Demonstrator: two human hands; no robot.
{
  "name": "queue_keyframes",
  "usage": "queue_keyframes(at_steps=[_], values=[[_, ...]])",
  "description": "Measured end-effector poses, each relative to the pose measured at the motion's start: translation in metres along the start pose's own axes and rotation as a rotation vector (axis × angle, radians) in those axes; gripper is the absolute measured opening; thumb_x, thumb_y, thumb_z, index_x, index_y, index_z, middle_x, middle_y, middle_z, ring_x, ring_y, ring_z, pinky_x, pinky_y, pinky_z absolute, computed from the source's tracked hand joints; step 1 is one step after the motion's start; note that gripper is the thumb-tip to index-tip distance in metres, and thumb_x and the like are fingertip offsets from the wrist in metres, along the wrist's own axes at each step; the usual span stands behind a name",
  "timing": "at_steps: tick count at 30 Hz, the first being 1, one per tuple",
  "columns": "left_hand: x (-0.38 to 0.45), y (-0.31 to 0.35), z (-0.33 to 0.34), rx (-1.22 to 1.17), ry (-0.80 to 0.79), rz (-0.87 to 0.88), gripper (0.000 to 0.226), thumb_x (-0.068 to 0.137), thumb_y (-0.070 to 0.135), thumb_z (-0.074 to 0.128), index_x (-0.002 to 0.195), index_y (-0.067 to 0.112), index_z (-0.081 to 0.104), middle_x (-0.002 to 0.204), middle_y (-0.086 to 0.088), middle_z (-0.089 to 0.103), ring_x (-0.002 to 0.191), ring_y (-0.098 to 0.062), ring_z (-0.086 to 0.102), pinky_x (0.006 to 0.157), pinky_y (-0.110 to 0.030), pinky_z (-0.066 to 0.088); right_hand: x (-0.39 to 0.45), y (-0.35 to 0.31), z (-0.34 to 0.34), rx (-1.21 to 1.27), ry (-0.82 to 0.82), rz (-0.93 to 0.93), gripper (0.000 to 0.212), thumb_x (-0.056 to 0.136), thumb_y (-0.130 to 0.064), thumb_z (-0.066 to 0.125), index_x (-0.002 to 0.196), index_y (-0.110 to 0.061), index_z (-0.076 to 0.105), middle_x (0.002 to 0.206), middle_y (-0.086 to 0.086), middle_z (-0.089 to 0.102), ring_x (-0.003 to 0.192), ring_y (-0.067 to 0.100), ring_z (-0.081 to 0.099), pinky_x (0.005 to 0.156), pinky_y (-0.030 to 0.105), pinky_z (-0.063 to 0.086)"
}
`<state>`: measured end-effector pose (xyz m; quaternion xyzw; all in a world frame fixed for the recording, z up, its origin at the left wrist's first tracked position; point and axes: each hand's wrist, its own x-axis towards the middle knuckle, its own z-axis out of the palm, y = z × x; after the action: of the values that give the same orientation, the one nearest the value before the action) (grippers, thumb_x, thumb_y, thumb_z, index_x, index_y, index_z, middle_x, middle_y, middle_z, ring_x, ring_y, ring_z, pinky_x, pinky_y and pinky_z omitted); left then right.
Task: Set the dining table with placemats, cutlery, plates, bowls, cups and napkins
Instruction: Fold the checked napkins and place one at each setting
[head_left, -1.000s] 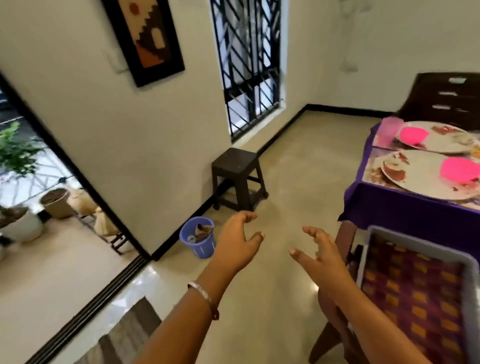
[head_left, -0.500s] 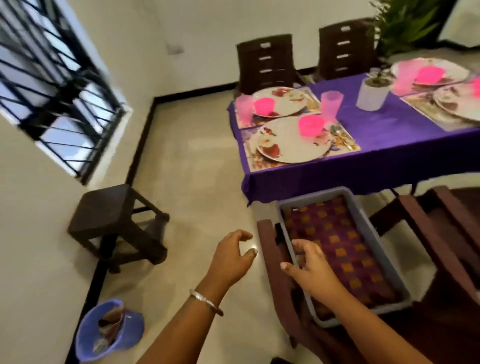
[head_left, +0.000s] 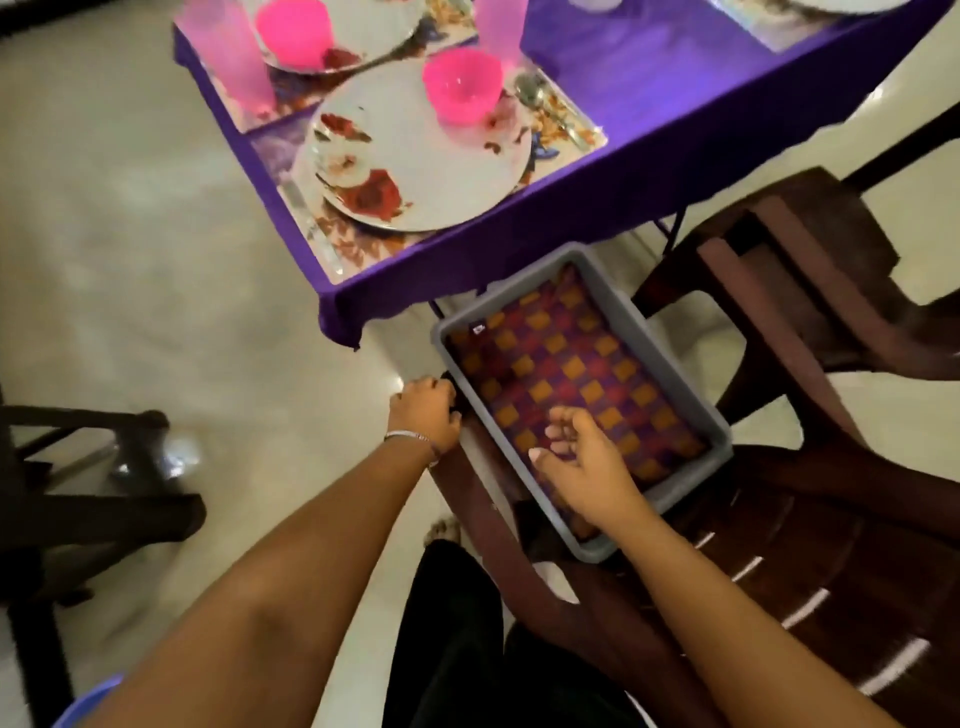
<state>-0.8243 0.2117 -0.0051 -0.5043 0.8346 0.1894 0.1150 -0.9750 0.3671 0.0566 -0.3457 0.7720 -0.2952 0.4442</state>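
— Both hands have dropped to the tray (head_left: 670, 364); what grips?
— Left hand (head_left: 427, 410) seemingly curls on its rim; right hand (head_left: 587, 462), fingers relaxed, hovers inside. Plate (head_left: 415, 150), bowl (head_left: 462, 85) sit on the table (head_left: 649, 98). No legible writing.

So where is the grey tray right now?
In the head view the grey tray sits on a dark brown chair just below the purple-clothed table's corner, right of centre, with the right hand over it.

plate (head_left: 421, 150): white, floral, flat on placemat (head_left: 322, 244) | bowl (head_left: 462, 85): pink, upright on plate
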Motion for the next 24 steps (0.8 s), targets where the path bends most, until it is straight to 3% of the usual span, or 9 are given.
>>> queue_keyframes(at_steps=[3,8,10,15,18,21,24], values=[[0.019,-0.010,0.022,0.061,-0.027,0.064,0.035,0.087,0.040,0.050,0.113,0.018,0.061,0.116,-0.007,0.056,0.104,-0.031,0.055,0.081,-0.039,0.047,0.044,-0.001,0.017,-0.014,-0.029,0.052,0.052,0.090,-0.022,0.064,0.135,-0.012,0.040,0.114,0.000,0.051,0.103,0.012,0.052,0.082,0.023,0.043],[0.011,-0.021,0.051,0.005,0.214,0.167,0.036,0.077,0.038,0.043,0.089,0.014,0.068,0.090,-0.005,0.060,0.079,-0.030,0.056,0.062,-0.032,0.041,0.120,0.001,0.057,-0.131,-0.047,0.064,0.049,0.088,-0.016,0.066,0.130,-0.005,0.045,0.102,0.003,0.054,0.093,0.015,0.054,0.088,0.033,0.048],[0.014,-0.023,0.053,-0.003,0.262,0.184,0.032,0.076,0.037,0.045,0.086,0.015,0.067,0.088,-0.003,0.061,0.079,-0.028,0.055,0.063,-0.031,0.038,0.154,0.002,0.074,-0.166,-0.039,0.061,0.047,0.087,-0.016,0.066,0.128,-0.004,0.047,0.102,0.007,0.058,0.094,0.020,0.058,0.089,0.036,0.047],[0.014,-0.025,0.054,-0.039,0.223,0.184,0.025,0.076,0.036,0.050,0.084,0.018,0.065,0.092,0.000,0.061,0.084,-0.025,0.054,0.068,-0.032,0.036,0.224,0.007,0.109,-0.269,-0.057,0.060,0.039,0.092,-0.018,0.057,0.128,-0.005,0.049,0.118,0.013,0.062,0.111,0.028,0.057,0.085,0.025,0.040],[0.013,-0.028,0.056,-0.058,0.220,0.184,0.025,0.075,0.036,0.050,0.085,0.019,0.066,0.094,0.001,0.062,0.087,-0.024,0.054,0.070,-0.032,0.037,0.255,0.006,0.122,-0.317,-0.072,0.039,0.039,0.094,-0.012,0.048,0.133,-0.008,0.049,0.127,0.015,0.059,0.118,0.033,0.053,0.094,0.031,0.041],[0.013,-0.029,0.058,-0.061,0.221,0.190,0.026,0.074,0.037,0.050,0.084,0.019,0.066,0.094,0.001,0.063,0.088,-0.024,0.056,0.071,-0.033,0.037,0.281,0.004,0.131,-0.421,-0.086,0.040,0.043,0.094,-0.010,0.042,0.137,-0.015,0.045,0.127,0.016,0.058,0.115,0.034,0.055,0.093,0.035,0.046],[0.013,-0.029,0.061,-0.088,0.236,0.206,0.025,0.073,0.037,0.050,0.083,0.020,0.066,0.094,0.002,0.063,0.089,-0.024,0.056,0.072,-0.034,0.037,0.300,0.005,0.135,-0.599,-0.156,0.072,0.038,0.098,-0.011,0.038,0.135,-0.008,0.042,0.132,0.017,0.053,0.116,0.033,0.054,0.095,0.037,0.046]])
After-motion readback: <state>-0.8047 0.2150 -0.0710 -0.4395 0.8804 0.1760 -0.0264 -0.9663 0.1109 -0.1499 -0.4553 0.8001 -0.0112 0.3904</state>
